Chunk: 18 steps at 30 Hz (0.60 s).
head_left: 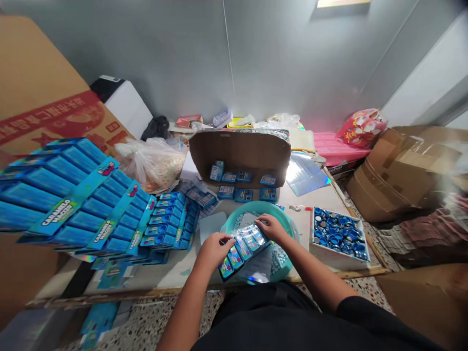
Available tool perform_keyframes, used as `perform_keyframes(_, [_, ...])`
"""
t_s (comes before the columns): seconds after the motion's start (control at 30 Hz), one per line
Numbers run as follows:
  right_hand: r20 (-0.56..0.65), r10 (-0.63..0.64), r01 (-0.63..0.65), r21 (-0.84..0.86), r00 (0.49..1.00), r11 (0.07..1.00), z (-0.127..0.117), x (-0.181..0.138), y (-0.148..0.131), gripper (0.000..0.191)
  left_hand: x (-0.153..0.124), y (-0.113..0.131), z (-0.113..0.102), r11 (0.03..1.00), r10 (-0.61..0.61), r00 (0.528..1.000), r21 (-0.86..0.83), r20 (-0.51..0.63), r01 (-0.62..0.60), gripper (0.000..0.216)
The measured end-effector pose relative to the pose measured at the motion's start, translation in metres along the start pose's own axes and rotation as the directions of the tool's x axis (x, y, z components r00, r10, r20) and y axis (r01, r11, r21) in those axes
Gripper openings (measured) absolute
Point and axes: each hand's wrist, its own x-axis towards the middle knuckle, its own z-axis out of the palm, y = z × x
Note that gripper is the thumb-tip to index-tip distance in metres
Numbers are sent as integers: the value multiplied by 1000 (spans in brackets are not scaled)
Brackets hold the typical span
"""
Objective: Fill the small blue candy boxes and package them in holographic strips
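Observation:
A narrow display box of small blue candy packs (pixel 243 249) lies tilted across a turquoise basin (pixel 295 233). My left hand (pixel 215 251) is closed on its near left end, fingertips on the top edge. At the far right end my right hand (pixel 270 228) grips the box, thumb and fingers bent over the shiny packs. Small pale candies (pixel 279 258) fill the basin beneath, with a clear sheet partly over them. Several loose blue packs (pixel 244 195) stand just behind the basin, some inside an upright open carton (pixel 237 151).
Stacked blue display boxes (pixel 102 195) labelled Caramelo Macizo rise at the left. On the right, a white box (pixel 338 262) holds many blue caps. A bag of pale candies (pixel 151 163) sits behind the stack. Large cardboard cartons (pixel 387 175) stand right of the table.

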Motion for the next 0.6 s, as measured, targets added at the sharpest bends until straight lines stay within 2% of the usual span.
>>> perform_keyframes(0.17, [-6, 28, -28, -16, 1000, 999, 0, -1, -2, 20, 2, -19, 6, 992, 23, 1000, -123, -2, -23, 35])
perform_keyframes(0.27, [-5, 33, -33, -37, 999, 999, 0, -2, -4, 19, -1, -19, 6, 987, 68, 998, -143, -16, -69, 36])
perform_keyframes(0.37, [5, 31, -31, -72, 999, 997, -1, -2, -7, 17, 3, -13, 2, 983, 117, 992, -146, 39, -110, 28])
perform_keyframes(0.47, [25, 26, -23, -108, 999, 994, -2, -3, -9, 16, 14, -8, -1, 990, 86, 992, -118, 93, -75, 21])
perform_keyframes(0.6, [42, 28, -22, -139, 999, 990, -2, -3, -10, 17, 25, -9, 2, 993, 32, 991, -117, 133, -16, 26])
